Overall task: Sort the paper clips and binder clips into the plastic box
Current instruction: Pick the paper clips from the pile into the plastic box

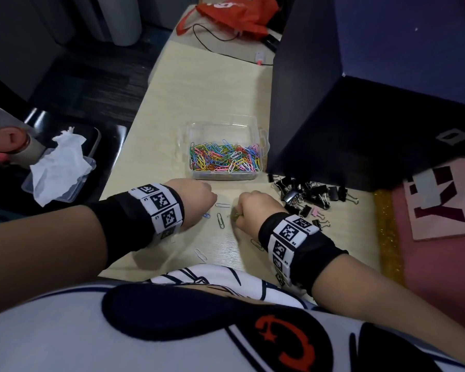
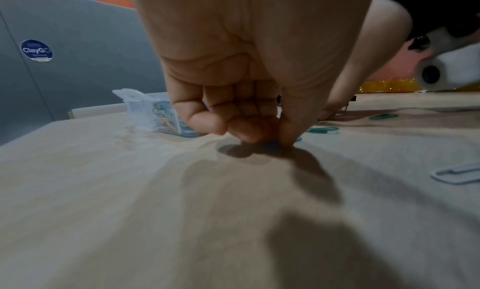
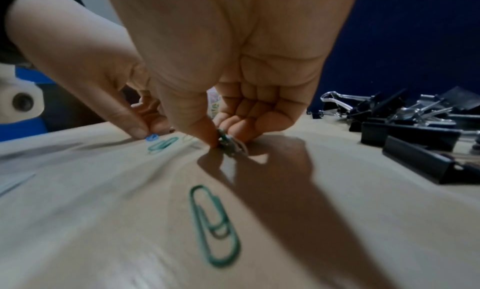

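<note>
The clear plastic box [image 1: 223,125] stands mid-table, its near half filled with coloured paper clips [image 1: 224,158]. My left hand [image 1: 208,210] is down on the table with thumb and fingers pinching a blue paper clip [image 2: 274,145], which also shows under its fingertip [image 3: 152,137]. My right hand [image 3: 223,139] pinches a small bunch of greenish and silver paper clips [image 3: 231,144] against the tabletop [image 1: 235,214]. Loose clips lie around: a green one [image 1: 220,220], white ones [image 1: 222,204] [image 1: 200,255], another green one [image 3: 215,225]. Black binder clips [image 1: 309,196] are heaped to the right.
A tall dark blue box [image 1: 360,103] stands right of the plastic box, close behind the binder clips. A pink mat with a gold edge [image 1: 387,237] lies at the right. Left of the table a lid holds a tissue [image 1: 59,170]. A red bag [image 1: 234,14] and a cable sit far back.
</note>
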A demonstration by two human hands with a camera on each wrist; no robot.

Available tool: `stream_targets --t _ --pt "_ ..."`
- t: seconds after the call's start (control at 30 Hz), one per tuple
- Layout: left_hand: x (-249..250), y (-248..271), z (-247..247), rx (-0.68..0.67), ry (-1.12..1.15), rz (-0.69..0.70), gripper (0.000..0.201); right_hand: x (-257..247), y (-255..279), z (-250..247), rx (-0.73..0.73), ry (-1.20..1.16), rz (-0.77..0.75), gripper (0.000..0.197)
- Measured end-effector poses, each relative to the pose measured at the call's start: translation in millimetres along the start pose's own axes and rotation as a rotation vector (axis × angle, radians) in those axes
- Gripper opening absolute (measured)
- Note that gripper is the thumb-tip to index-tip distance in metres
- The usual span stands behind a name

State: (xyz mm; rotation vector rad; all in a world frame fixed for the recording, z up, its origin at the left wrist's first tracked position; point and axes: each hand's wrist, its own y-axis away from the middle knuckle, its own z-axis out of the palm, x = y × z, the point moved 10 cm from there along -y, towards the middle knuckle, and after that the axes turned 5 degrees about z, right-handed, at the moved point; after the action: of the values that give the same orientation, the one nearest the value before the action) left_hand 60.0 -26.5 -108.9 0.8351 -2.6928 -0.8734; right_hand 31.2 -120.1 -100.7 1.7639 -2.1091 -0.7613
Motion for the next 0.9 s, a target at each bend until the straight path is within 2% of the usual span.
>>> stream_targets --t 0.1,0.2,0.33,0.4,0.5,0.6,0.7,0.8,0.83,0.9 --pt "1 2 -1 0.000 0.041 -0.002 0.022 -1 1 -17 0.032 -0.082 -0.002 0.018" --pt "1 6 -14 0.074 0.098 0.013 0.018 -4 5 -53 0.181 -0.236 -0.022 0.005" --pt "-21 18 -69 0.397 0.272 -0.029 0.011 2 12 -109 0.509 -0.516 -0.065 0.006" --pt "-39 25 -93 0.540 0.343 -0.088 0.010 3 15 -122 0.561 -0.570 -0.077 0.009" --pt "-52 28 -102 0.574 0.343 -0.132 0.016 7 11 -113 0.436 -0.353 0.005 0.022" --pt "-42 29 -94 0.567 0.309 -0.097 0.018 10 13 -73 0.121 -0.067 0.076 0.022" --pt "-17 22 -69 0.426 0.194 -0.054 0.020 7 31 -25 -0.200 0.294 0.046 0.024" --pt "-5 10 -37 0.246 0.144 -0.045 0.029 11 47 10 -0.424 0.457 0.041 0.018" --pt "-4 8 -28 0.213 0.146 -0.044 0.033 14 48 17 -0.445 0.478 0.052 0.020" --pt "-1 4 -19 0.199 0.149 -0.028 0.034 13 43 18 -0.382 0.440 0.061 0.018"
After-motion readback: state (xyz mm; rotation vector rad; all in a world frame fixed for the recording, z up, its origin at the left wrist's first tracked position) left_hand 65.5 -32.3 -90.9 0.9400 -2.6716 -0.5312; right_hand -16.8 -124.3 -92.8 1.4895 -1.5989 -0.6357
